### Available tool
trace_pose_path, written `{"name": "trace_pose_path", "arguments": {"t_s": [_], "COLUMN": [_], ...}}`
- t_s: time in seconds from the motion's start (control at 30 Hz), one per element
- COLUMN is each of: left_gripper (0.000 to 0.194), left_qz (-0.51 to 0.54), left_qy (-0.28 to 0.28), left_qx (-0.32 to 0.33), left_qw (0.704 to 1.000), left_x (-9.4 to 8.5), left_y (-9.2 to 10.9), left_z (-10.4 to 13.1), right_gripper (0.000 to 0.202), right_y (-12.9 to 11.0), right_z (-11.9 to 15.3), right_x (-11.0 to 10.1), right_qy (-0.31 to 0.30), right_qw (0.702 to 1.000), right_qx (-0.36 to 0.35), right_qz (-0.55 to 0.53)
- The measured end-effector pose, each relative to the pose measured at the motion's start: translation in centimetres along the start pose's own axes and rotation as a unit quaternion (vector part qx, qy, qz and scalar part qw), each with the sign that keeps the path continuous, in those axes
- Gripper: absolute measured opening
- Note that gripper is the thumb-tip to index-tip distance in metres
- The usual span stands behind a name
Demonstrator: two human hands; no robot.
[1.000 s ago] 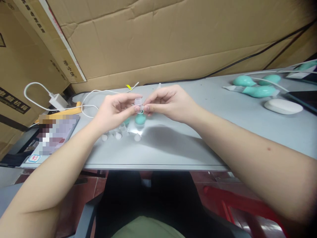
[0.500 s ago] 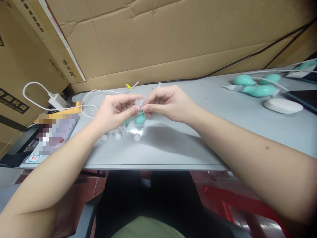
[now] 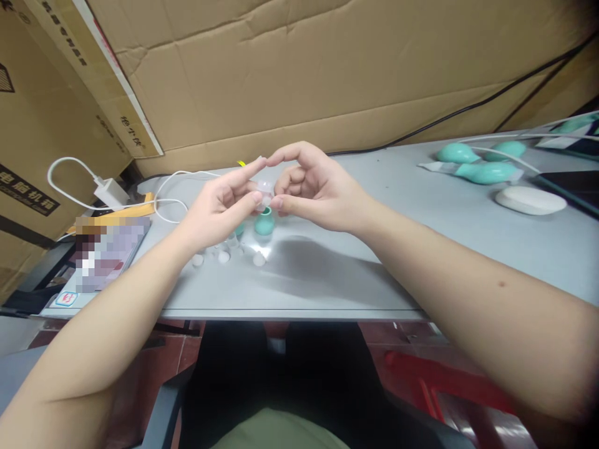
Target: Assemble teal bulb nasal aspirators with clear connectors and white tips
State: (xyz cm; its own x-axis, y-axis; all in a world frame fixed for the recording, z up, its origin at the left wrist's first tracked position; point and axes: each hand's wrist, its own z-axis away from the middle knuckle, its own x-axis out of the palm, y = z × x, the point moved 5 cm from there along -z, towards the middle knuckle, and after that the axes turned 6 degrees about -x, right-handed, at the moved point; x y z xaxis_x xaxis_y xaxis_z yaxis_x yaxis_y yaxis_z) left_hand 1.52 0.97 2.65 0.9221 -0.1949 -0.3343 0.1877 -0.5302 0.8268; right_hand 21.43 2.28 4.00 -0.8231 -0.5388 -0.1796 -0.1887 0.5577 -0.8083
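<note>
A small translucent plastic piece (image 3: 265,186) is between my two hands, above the table. My left hand (image 3: 225,202) grips it from the left between thumb and fingers, its index finger stretched out past the top. From the other side my right hand (image 3: 318,190) pinches at the piece's lower right with the thumb and curled fingers, while its index finger arches over to meet the left fingertip. Just below stands a teal rubber bulb (image 3: 264,223) with its round mouth facing up. Small white caps (image 3: 259,258) lie in front of it, and other translucent parts sit partly hidden under my left hand.
More teal bulbs (image 3: 489,171) lie at the right beside a white rounded case (image 3: 531,201). At left are a phone-like slab (image 3: 115,255), a yellow power strip (image 3: 121,214) and a white charger (image 3: 111,193) with its cable. Cardboard (image 3: 304,75) walls the table's back.
The translucent piece has lifted slightly and tilted, uncovering the teal bulb's mouth. Both index fingers have risen, and their tips now meet above the piece.
</note>
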Motion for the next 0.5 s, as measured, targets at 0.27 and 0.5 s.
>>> {"name": "trace_pose_path", "arguments": {"t_s": [0.27, 0.5], "left_gripper": [0.071, 0.04], "left_qz": [0.026, -0.026], "left_qy": [-0.026, 0.003], "left_qx": [-0.046, -0.036], "left_qw": [0.998, 0.999], "left_x": [0.4, 0.0], "left_y": [-0.6, 1.8], "left_z": [0.1, 0.3], "right_gripper": [0.036, 0.027], "right_y": [0.4, 0.1], "right_z": [0.2, 0.7], "right_x": [0.5, 0.1], "right_qy": [-0.058, -0.011], "right_qw": [0.998, 0.995], "right_qx": [-0.026, -0.054], "right_qz": [0.001, 0.085]}}
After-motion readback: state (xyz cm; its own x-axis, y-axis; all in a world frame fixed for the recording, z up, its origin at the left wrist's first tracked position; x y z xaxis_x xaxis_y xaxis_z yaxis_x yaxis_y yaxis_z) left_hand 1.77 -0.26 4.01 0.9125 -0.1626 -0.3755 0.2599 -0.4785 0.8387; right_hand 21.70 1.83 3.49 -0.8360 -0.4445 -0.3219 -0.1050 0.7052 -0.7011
